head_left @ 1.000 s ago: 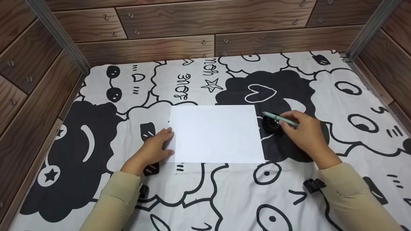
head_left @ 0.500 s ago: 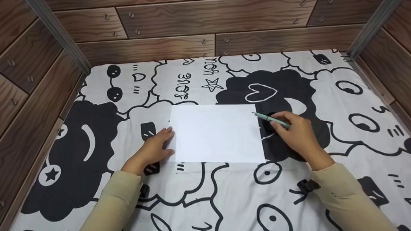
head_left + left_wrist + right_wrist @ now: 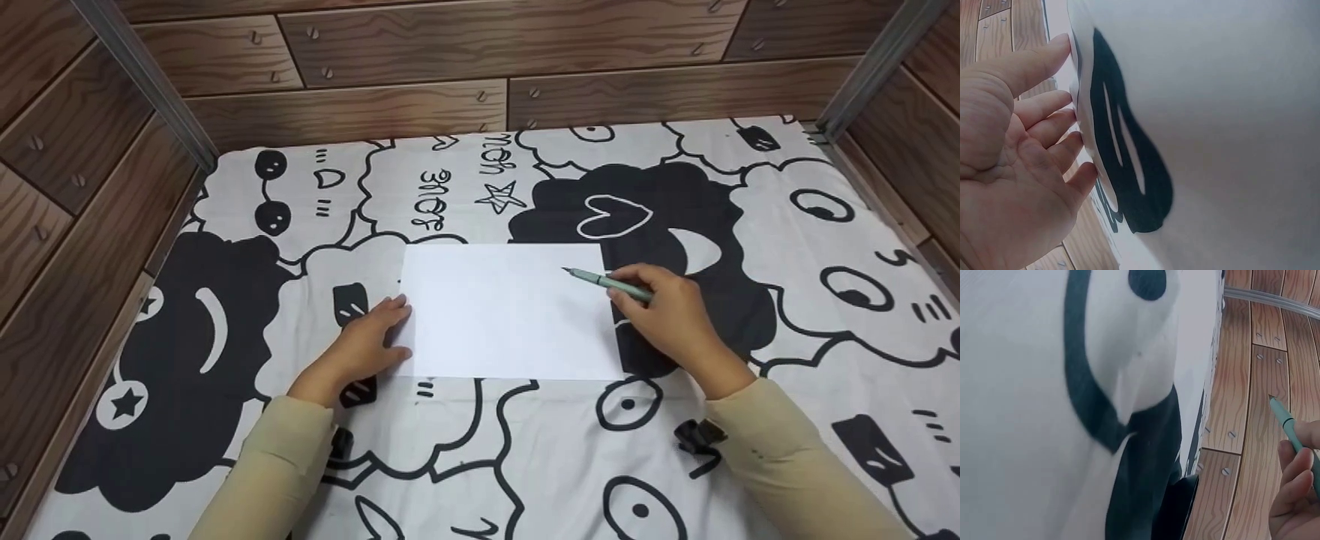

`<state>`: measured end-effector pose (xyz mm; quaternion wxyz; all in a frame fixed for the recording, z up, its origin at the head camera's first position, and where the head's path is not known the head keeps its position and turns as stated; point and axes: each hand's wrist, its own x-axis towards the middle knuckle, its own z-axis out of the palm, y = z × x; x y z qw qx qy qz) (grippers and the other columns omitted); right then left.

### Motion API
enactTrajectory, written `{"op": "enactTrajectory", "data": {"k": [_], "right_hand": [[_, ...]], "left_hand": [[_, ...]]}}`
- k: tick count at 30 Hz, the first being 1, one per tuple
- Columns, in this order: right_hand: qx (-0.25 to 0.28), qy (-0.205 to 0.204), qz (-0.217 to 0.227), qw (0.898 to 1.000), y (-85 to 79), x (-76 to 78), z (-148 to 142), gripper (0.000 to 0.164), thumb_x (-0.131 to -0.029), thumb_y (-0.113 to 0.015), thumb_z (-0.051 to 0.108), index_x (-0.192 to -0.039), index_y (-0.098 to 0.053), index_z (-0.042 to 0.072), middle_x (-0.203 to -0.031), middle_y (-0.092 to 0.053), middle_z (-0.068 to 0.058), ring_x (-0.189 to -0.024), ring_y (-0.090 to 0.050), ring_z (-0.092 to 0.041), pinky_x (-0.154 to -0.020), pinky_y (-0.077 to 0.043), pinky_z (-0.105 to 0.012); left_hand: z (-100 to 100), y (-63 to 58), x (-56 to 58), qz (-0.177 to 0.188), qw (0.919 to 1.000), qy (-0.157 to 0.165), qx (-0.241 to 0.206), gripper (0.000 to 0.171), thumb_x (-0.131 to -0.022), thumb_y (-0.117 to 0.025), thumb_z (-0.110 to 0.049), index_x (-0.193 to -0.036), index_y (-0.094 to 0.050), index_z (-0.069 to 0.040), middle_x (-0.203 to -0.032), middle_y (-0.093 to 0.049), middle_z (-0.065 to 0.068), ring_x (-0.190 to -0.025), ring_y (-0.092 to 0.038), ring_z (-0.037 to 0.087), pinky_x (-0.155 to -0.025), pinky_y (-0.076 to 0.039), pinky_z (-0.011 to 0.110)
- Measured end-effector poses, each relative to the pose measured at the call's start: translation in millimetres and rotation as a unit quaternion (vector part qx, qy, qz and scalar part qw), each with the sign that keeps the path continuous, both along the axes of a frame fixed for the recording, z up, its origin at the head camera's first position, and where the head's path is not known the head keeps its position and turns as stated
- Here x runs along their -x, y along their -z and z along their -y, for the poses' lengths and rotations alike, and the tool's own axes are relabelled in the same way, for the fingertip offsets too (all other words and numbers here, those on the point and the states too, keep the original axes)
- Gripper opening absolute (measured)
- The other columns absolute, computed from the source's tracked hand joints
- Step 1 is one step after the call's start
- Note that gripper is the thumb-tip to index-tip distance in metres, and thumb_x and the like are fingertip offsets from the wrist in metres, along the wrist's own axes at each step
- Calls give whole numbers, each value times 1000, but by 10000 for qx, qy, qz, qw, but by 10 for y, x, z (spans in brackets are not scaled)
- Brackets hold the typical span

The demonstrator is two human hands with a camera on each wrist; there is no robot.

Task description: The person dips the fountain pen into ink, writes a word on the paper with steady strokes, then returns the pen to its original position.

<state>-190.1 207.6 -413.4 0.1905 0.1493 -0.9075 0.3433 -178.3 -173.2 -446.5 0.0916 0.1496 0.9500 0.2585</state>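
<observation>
A white sheet of paper (image 3: 495,322) lies flat on the patterned cloth, no marks visible on it. My left hand (image 3: 367,341) rests at its left edge, fingertips and thumb touching the border. The left wrist view shows that hand (image 3: 1022,146) with its fingers extended and spread from the thumb. Above the right part of the sheet, my right hand (image 3: 667,311) pinches a pale green pen (image 3: 596,279) between thumb and fingers. The pen's dark tip points left; whether it touches the paper I cannot tell. Curled fingers also show round the pen (image 3: 1282,413) in the right wrist view.
A black-and-white cartoon cloth (image 3: 450,450) covers the table. Wood-print panels (image 3: 420,45) stand at the back and both sides, with grey metal posts (image 3: 154,82) in the back corners. A small black device (image 3: 697,435) sits at the right wrist.
My right hand has moved left with the pen, from beside the sheet to over its upper right part. The left hand stays at the left edge.
</observation>
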Motion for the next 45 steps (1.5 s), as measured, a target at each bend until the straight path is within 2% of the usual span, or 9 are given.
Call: {"op": "enactTrajectory", "data": {"k": [8, 14, 19, 25, 32, 39, 45], "right_hand": [[3, -252, 122, 9996, 33, 2, 148, 16, -72, -69, 15, -87, -64, 17, -79, -57, 6, -63, -46, -5, -53, -42, -24], [58, -433, 251, 9987, 71, 13, 245, 15, -71, -70, 15, -84, -63, 19, -77, -59, 10, -61, -47, -6, -54, -40, -25], [109, -630, 92, 9979, 93, 24, 301, 15, -70, -71, 15, -82, -64, 19, -75, -60, 13, -60, -49, -6, -54, -39, -24], [227, -777, -287, 9963, 93, 33, 362, 15, -68, -73, 16, -82, -67, 18, -79, -62, 10, -62, -50, -3, -53, -41, -20], [541, -884, 134, 9945, 95, 15, 427, 16, -72, -69, 22, -87, -65, 19, -63, -59, 13, -50, -53, 2, -42, -42, -20], [742, -1100, 242, 9909, 111, 25, 487, 14, -72, -69, 16, -86, -67, 18, -63, -60, 15, -55, -55, 0, -48, -44, -19], [850, -1162, 165, 9894, 136, 43, 523, 11, -74, -68, 22, -84, -69, 19, -60, -58, 18, -53, -54, -2, -46, -43, -19]], "left_hand": [[-14, 12, 15, -43, 10000, 29, 32, 60, -75, -66, -15, -128, -40, -3, -137, -28, 7, -126, -19, 22, -101, -18, 34], [-33, 7, 24, -37, 10000, 39, 3, 60, -75, -66, -14, -128, -40, -4, -136, -29, 7, -126, -20, 22, -101, -18, 34], [-34, 11, 27, -36, 10000, 34, -23, 60, -75, -66, -14, -128, -40, -4, -137, -29, 7, -126, -20, 22, -101, -18, 34], [-21, 33, 26, -32, 10000, -42, -26, 60, -75, -66, -14, -128, -40, -5, -137, -28, 6, -126, -19, 21, -101, -18, 34], [-14, 46, 24, -55, 10000, -76, 9, 60, -74, -67, -13, -128, -40, -5, -137, -29, 6, -126, -19, 20, -101, -18, 33], [-11, 42, 19, -33, 10000, -77, 22, 61, -74, -67, -13, -128, -40, -4, -137, -29, 6, -126, -19, 20, -101, -18, 33], [-10, 32, 14, -2, 9999, -104, 13, 61, -74, -67, -13, -128, -40, -4, -137, -28, 6, -126, -19, 20, -101, -17, 32]]}}
